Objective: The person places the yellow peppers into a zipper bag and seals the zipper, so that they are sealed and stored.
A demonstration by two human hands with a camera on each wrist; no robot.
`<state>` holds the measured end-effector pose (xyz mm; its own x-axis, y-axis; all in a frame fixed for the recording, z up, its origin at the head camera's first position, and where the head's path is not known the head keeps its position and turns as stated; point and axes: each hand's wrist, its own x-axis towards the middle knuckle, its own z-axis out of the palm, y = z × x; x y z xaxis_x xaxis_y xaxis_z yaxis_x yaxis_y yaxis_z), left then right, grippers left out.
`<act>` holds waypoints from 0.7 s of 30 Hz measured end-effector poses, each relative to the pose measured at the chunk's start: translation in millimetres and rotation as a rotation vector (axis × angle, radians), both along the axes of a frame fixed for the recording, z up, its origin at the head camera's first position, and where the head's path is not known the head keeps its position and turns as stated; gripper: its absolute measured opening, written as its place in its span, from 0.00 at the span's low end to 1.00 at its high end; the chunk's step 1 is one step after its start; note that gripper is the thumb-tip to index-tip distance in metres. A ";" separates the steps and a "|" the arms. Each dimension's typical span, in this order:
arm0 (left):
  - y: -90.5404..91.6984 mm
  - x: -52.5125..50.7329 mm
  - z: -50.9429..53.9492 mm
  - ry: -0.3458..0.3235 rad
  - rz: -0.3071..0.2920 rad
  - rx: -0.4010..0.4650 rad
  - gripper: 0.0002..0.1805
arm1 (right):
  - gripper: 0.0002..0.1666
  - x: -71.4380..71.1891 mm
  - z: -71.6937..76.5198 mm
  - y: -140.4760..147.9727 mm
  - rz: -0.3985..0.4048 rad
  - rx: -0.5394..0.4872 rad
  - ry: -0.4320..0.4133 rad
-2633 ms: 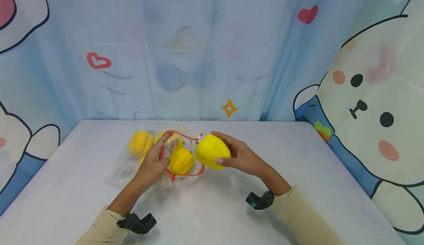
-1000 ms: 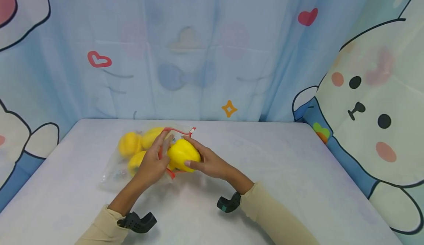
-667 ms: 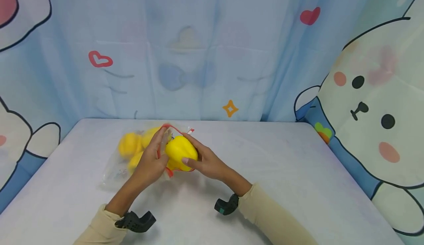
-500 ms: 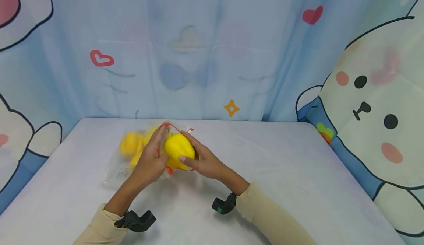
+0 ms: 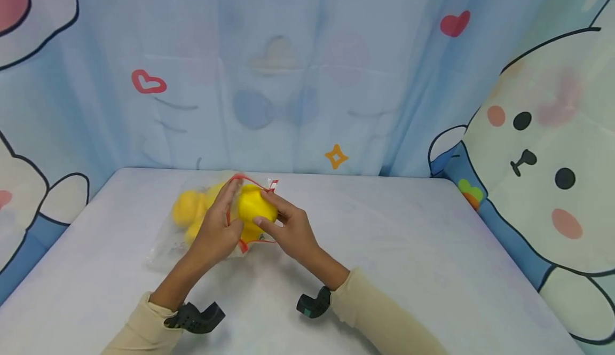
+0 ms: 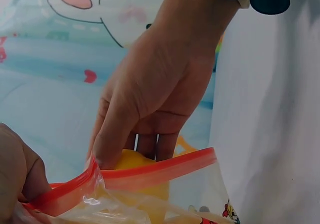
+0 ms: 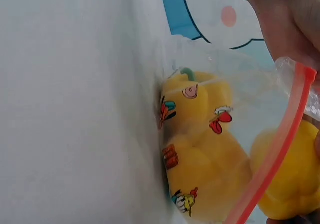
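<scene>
A clear plastic zip bag (image 5: 163, 251) with a red-orange rim (image 6: 160, 172) lies on the table, its mouth spread toward the right. My left hand (image 5: 215, 233) grips the near side of that mouth. Several yellow bell peppers (image 5: 186, 210) show through the plastic; one in the right wrist view has a green stem (image 7: 188, 74). My right hand (image 5: 294, 229) holds another yellow bell pepper (image 5: 257, 205) between thumb and fingers, at the bag's opening and partly inside it. In the left wrist view the rim hides the right fingertips.
The white tabletop (image 5: 408, 237) extends around the bag, its back edge meeting a blue printed curtain (image 5: 288, 120). Black wrist cameras (image 5: 194, 318) sit on both wrists, above beige sleeves (image 5: 384, 315). Cartoon figures are printed on the bag (image 7: 185, 201).
My right hand has carried the bell pepper leftward from beside the bag into its mouth. My left hand has stayed on the rim, shifting only slightly.
</scene>
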<state>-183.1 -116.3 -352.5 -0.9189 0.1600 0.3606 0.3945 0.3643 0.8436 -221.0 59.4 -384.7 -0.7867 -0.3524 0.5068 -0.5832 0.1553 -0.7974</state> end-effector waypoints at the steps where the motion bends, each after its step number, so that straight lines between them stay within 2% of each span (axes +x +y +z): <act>1: -0.1 0.3 -0.2 0.001 0.006 -0.007 0.43 | 0.33 -2.7 -3.8 -1.8 -0.007 0.002 0.014; 2: -0.3 0.7 -0.4 0.003 0.012 -0.013 0.43 | 0.33 -6.0 -8.0 -3.5 -0.013 0.005 0.027; 9: -1.4 2.2 -0.2 0.016 0.022 -0.027 0.44 | 0.35 -5.5 -5.2 -12.9 -0.040 0.031 0.054; 16: -1.7 1.7 0.3 0.042 -0.003 -0.021 0.45 | 0.36 -8.7 -3.4 -23.3 -0.080 -0.023 -0.016; 21: -3.3 0.7 2.3 0.044 -0.009 0.005 0.44 | 0.35 -11.5 -7.6 -21.6 -0.015 -0.047 -0.068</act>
<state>-182.4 -119.6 -350.1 -0.9006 0.1665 0.4015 0.4346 0.3560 0.8273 -232.5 37.8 -392.3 -0.8248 -0.3173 0.4680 -0.5256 0.1249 -0.8415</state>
